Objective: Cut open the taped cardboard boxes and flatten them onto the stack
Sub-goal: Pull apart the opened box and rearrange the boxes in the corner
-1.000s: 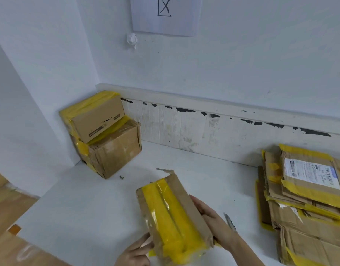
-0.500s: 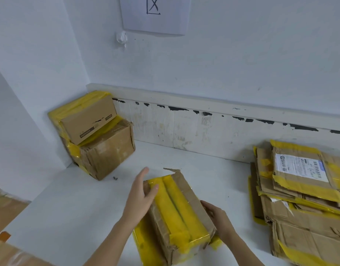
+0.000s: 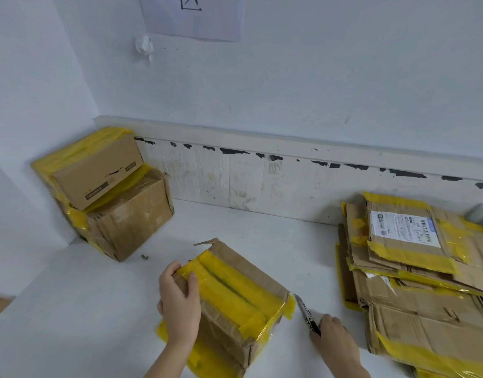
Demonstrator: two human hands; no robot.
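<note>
A left hand (image 3: 180,304) grips the yellow-taped cardboard box (image 3: 229,301) at the desk's (image 3: 71,309) near edge while the right hand (image 3: 334,338) holds a utility knife (image 3: 305,313) beside it. Slitting along the centre seam, away from the bracing fingers, looks safest. The flattened stack (image 3: 414,282) runs out of frame at right.

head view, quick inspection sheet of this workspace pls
surface: white table, scuffed backboard behind
job's things: taped box in front, seam slit; two taped boxes stacked in left corner; flattened stack at right
clutter: small dark bit by corner boxes
grippers: left hand grips the box's end; right hand holds utility knife
cables: nothing seen
surroundings: white walls, paper sheet, white wad stuck below it
</note>
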